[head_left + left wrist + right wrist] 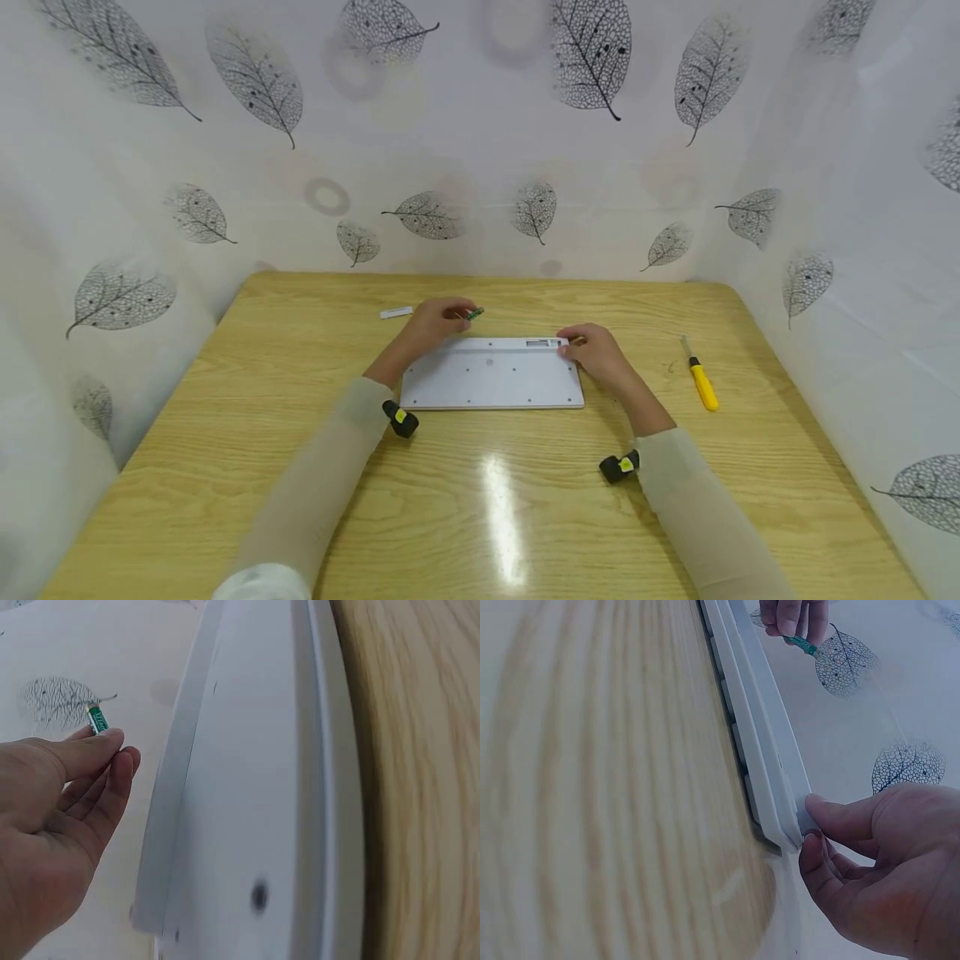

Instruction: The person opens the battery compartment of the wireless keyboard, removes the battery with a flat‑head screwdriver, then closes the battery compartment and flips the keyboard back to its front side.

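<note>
A white keyboard lies keys down on the table, its screw-dotted back facing up. Near its far right corner, the small battery compartment is uncovered. My left hand is raised over the far edge and pinches a green battery between thumb and fingers. At the far right corner my right hand grips the keyboard edge, thumb on top and fingers curled under, as the right wrist view shows. The keys peek out along the underside there.
A small white strip, like a battery cover, lies behind the left hand. To the right rests a screwdriver with a yellow handle. The wooden table is bounded by leaf-print curtains at the back and sides.
</note>
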Tool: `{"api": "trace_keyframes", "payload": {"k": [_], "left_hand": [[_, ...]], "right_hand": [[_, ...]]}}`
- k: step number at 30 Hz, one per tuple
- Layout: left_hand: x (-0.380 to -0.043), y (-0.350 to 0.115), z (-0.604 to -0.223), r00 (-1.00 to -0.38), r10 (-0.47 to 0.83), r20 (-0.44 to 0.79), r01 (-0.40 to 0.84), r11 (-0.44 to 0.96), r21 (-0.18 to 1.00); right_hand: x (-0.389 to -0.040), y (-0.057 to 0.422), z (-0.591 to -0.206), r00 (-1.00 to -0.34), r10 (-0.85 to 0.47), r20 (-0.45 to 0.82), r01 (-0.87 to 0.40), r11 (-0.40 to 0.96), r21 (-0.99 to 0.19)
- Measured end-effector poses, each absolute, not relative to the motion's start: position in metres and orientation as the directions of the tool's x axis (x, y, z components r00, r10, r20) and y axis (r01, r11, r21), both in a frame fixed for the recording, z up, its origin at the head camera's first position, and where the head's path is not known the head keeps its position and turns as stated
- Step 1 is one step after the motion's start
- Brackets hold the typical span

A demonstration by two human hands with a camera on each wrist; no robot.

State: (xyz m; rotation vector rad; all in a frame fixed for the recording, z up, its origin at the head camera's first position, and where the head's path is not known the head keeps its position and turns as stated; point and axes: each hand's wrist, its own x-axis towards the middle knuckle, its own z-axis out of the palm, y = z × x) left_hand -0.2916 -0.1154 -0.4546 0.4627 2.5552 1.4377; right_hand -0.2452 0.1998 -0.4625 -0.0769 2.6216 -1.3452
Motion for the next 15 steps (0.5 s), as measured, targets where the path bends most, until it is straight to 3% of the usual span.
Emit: {"api": "trace_keyframes", "payload": {"k": [15], "left_hand": [[-0.315,-0.172,-0.47,-0.954,0.297,-0.037,0.181,0.671,0.72]], "right_hand": [[-0.246,0.201,-0.463,-0.98,-0.144,-0.14,0.03,0.586,-0.81]]}}
